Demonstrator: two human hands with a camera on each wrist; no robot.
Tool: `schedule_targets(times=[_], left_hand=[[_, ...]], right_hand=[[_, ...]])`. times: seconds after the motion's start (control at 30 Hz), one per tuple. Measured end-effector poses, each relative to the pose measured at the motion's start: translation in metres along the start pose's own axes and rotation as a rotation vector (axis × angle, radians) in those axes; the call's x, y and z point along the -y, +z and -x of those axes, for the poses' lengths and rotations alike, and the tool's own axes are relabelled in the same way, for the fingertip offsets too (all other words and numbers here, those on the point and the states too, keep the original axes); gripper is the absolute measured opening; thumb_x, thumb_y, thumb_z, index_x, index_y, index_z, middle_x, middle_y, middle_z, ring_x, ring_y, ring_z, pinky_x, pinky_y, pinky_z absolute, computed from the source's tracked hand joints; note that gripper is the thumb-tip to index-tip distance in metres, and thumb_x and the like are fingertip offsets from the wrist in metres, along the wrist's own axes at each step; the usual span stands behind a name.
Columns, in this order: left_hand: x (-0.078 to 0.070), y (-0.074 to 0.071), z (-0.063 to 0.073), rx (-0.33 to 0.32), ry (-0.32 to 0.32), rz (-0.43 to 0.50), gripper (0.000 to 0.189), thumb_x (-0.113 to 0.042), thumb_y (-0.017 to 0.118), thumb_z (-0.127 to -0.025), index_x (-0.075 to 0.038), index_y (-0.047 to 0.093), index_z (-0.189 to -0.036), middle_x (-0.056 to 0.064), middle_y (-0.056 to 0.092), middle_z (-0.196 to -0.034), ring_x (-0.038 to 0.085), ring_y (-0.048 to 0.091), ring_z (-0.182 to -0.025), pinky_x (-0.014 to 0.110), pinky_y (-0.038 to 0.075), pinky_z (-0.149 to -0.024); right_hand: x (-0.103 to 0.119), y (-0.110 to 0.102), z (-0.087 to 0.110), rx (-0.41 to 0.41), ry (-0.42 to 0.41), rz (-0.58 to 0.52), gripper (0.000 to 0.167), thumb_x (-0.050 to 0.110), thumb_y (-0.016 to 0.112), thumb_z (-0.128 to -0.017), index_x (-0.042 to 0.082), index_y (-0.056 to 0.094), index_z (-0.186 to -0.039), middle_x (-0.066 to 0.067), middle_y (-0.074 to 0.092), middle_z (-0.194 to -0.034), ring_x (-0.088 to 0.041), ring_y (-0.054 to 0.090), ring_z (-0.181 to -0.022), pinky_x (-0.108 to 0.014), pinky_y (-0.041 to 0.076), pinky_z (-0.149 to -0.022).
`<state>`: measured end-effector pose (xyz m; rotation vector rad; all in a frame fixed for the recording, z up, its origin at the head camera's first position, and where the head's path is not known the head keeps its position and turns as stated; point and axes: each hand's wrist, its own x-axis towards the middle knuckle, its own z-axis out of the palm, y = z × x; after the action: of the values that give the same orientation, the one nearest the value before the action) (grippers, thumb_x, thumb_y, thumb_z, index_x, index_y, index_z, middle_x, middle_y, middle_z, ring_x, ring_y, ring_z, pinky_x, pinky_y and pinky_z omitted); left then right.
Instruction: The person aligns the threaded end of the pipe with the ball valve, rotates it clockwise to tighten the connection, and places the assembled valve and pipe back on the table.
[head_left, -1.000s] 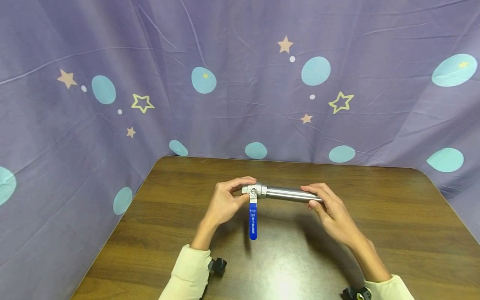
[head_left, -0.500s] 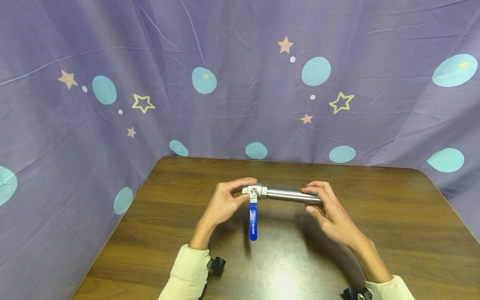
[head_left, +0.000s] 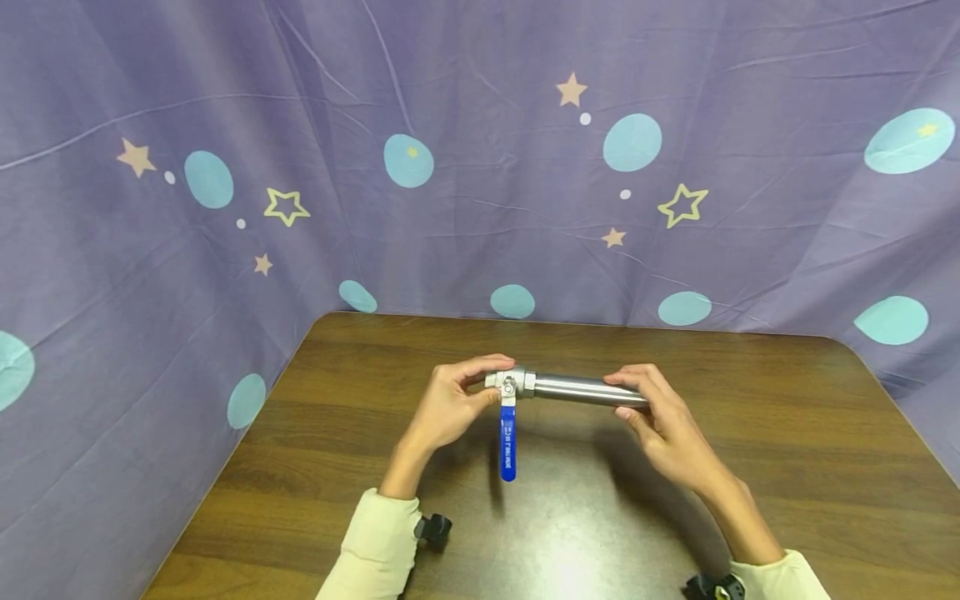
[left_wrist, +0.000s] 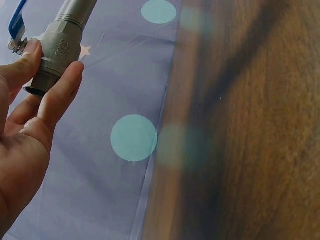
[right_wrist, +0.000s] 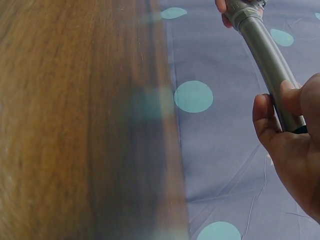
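A steel ball valve (head_left: pixel 519 382) with a blue lever handle (head_left: pixel 508 443) is joined at its right end to a smooth metal pipe (head_left: pixel 573 388). My left hand (head_left: pixel 450 406) pinches the valve body between thumb and fingers, and the lever points toward me. In the left wrist view the valve's open end (left_wrist: pixel 39 89) shows below the fingers. My right hand (head_left: pixel 667 429) holds the pipe's far end, thumb on the near side and fingers over the top. The right wrist view shows the pipe (right_wrist: pixel 270 65) running up from this hand to the valve. Both pieces are held above the table.
The brown wooden table (head_left: pixel 360 533) spreads beneath both hands, with a bright light reflection near its front. A purple curtain (head_left: pixel 480 233) with stars and teal spots hangs behind and to the left. Black wrist straps (head_left: pixel 433 530) sit at both cream sleeves.
The right hand's thumb and fingers shift slightly on the pipe, loosening a little and then closing in again. The left hand and valve stay almost in place.
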<state>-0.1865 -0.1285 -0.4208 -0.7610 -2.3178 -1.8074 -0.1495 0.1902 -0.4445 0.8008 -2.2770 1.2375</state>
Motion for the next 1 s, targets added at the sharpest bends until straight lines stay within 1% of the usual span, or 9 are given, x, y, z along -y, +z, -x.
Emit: schedule_targets(times=[0.13, 0.33, 0.47, 0.53, 0.63, 0.73, 0.8, 0.9, 1.0], left_hand=[[0.0005, 0.0006, 0.0002, 0.002, 0.001, 0.006, 0.044, 0.018, 0.076, -0.083, 0.004, 0.076, -0.125, 0.021, 0.073, -0.136, 0.039, 0.067, -0.132, 0.048, 0.061, -0.109], [0.0014, 0.0000, 0.0000, 0.006, 0.009, 0.027, 0.044, 0.019, 0.076, -0.082, 0.005, 0.075, -0.125, 0.022, 0.073, -0.136, 0.040, 0.067, -0.132, 0.047, 0.061, -0.108], [0.0013, -0.0001, -0.0001, 0.008, 0.022, 0.031, 0.043, 0.018, 0.076, -0.083, 0.006, 0.075, -0.125, 0.024, 0.073, -0.136, 0.041, 0.068, -0.131, 0.045, 0.062, -0.107], [0.0008, 0.0001, -0.0005, 0.007, 0.022, 0.025, 0.043, 0.017, 0.076, -0.083, 0.006, 0.075, -0.125, 0.023, 0.073, -0.136, 0.040, 0.068, -0.131, 0.042, 0.062, -0.108], [-0.0001, 0.0003, -0.0011, 0.000, 0.017, 0.013, 0.042, 0.016, 0.076, -0.084, 0.006, 0.075, -0.125, 0.022, 0.074, -0.135, 0.038, 0.068, -0.131, 0.036, 0.061, -0.108], [-0.0007, 0.0006, -0.0015, -0.009, 0.003, 0.004, 0.041, 0.016, 0.076, -0.085, 0.004, 0.076, -0.124, 0.020, 0.075, -0.134, 0.034, 0.069, -0.130, 0.032, 0.062, -0.107], [-0.0003, 0.0007, -0.0016, -0.015, 0.000, -0.002, 0.041, 0.016, 0.076, -0.085, 0.003, 0.077, -0.124, 0.019, 0.075, -0.134, 0.033, 0.069, -0.129, 0.030, 0.062, -0.106], [0.0003, 0.0007, -0.0013, -0.019, -0.001, -0.016, 0.041, 0.016, 0.076, -0.085, 0.002, 0.077, -0.124, 0.018, 0.076, -0.133, 0.031, 0.070, -0.128, 0.029, 0.062, -0.105], [0.0005, 0.0008, -0.0010, -0.022, 0.002, -0.025, 0.040, 0.016, 0.076, -0.086, 0.003, 0.077, -0.124, 0.018, 0.076, -0.132, 0.030, 0.070, -0.127, 0.030, 0.062, -0.105]], right_hand=[[-0.0017, -0.0015, 0.0009, 0.011, 0.031, -0.002, 0.049, -0.015, 0.071, -0.091, 0.007, 0.068, -0.135, -0.004, 0.065, -0.128, -0.001, 0.056, -0.101, -0.011, 0.048, -0.072], [-0.0038, -0.0027, 0.0015, 0.030, 0.043, -0.019, 0.049, -0.012, 0.066, -0.096, 0.009, 0.066, -0.140, -0.003, 0.067, -0.122, -0.009, 0.067, -0.090, -0.011, 0.057, -0.077], [-0.0036, -0.0029, 0.0013, 0.040, 0.047, -0.026, 0.049, -0.012, 0.065, -0.097, 0.010, 0.065, -0.141, -0.003, 0.067, -0.124, -0.011, 0.069, -0.091, -0.011, 0.058, -0.079], [-0.0027, -0.0029, 0.0013, 0.043, 0.047, -0.017, 0.049, -0.012, 0.065, -0.097, 0.010, 0.065, -0.141, -0.004, 0.066, -0.128, -0.009, 0.067, -0.096, -0.010, 0.056, -0.081], [-0.0005, -0.0029, 0.0013, 0.056, 0.049, 0.001, 0.052, -0.011, 0.067, -0.097, 0.010, 0.063, -0.144, -0.006, 0.061, -0.138, -0.004, 0.060, -0.111, -0.008, 0.051, -0.084], [0.0015, -0.0030, 0.0014, 0.076, 0.054, -0.013, 0.056, -0.010, 0.070, -0.095, 0.008, 0.059, -0.147, -0.008, 0.054, -0.148, 0.000, 0.051, -0.128, -0.006, 0.047, -0.093], [0.0023, -0.0028, 0.0016, 0.090, 0.056, -0.038, 0.058, -0.012, 0.070, -0.094, 0.007, 0.057, -0.148, -0.009, 0.050, -0.153, 0.001, 0.047, -0.136, -0.004, 0.046, -0.102], [0.0028, -0.0027, 0.0021, 0.100, 0.060, -0.082, 0.059, -0.014, 0.069, -0.093, 0.005, 0.057, -0.147, -0.010, 0.046, -0.155, 0.001, 0.045, -0.139, -0.004, 0.044, -0.111], [0.0022, -0.0024, 0.0026, 0.096, 0.056, -0.078, 0.058, -0.016, 0.069, -0.093, 0.006, 0.058, -0.146, -0.011, 0.047, -0.153, 0.002, 0.046, -0.138, -0.003, 0.045, -0.109]])
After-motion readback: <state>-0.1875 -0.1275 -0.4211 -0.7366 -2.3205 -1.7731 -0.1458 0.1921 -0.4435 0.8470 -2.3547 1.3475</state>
